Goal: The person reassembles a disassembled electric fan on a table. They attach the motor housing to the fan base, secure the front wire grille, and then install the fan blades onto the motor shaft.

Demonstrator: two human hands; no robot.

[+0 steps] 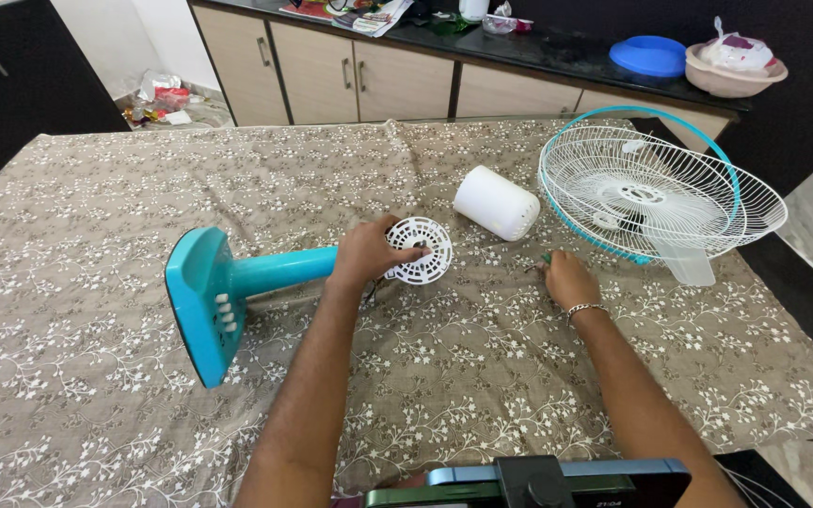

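The teal plastic fan stand (237, 292) is laid flat on the floral tablecloth (96, 188), steadied at its neck by the left hand (364, 256), which grasps the round white vented motor cover (421, 250). The right hand (568, 278) is closed on something small, possibly a green-handled tool.

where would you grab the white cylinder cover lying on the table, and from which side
Probably across its rounded middle, coming down from above. The white cylinder cover lies on its side on the tablecloth, long axis running left-right, so the curved wall faces up and nothing blocks it. The right hand is nearer than the left hand, which is on the teal fan stand.
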